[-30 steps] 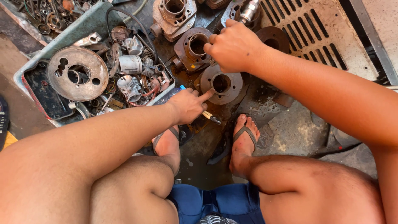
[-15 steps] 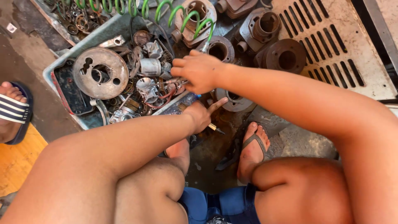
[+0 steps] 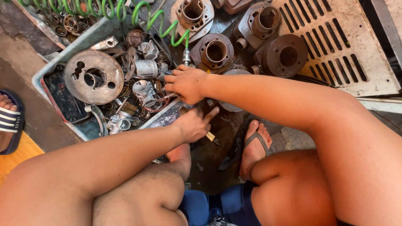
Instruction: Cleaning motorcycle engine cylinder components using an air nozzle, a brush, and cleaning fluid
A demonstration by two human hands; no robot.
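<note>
- The right hand (image 3: 187,83) reaches across the near right corner of the tray (image 3: 63,54), a shallow grey-blue plastic one full of metal parts, sitting on the dirty floor (image 3: 33,125)
- Its fingers (image 3: 171,79) are curled together over small parts just inside that corner; what the grip closes on, if anything, I cannot tell, as the hand covers it
- The left hand (image 3: 193,124) sits just outside the tray's near edge, below the right hand and close to it, with the forefinger stretched out to the right
- The left grip is clamped on a small tool (image 3: 211,137) whose pale tip sticks out beneath the hand
- In the tray's middle lies a large round metal disc (image 3: 94,77) with holes; right of it, between disc and right hand, are a small silvery cylinder (image 3: 146,68) and a carburettor-like part (image 3: 144,92)
- A coiled green hose (image 3: 155,21) runs along the tray's far edge and comes down to a metal fitting just above the right hand
- Rusty engine cylinders (image 3: 215,51) stand on the floor beyond the tray's right end, near a slotted metal plate (image 3: 351,46)
- The person's feet in flip-flops (image 3: 253,144) rest on the floor below the hands
- Another person's sandalled foot (image 3: 9,121) shows at the left, well apart from the tray
</note>
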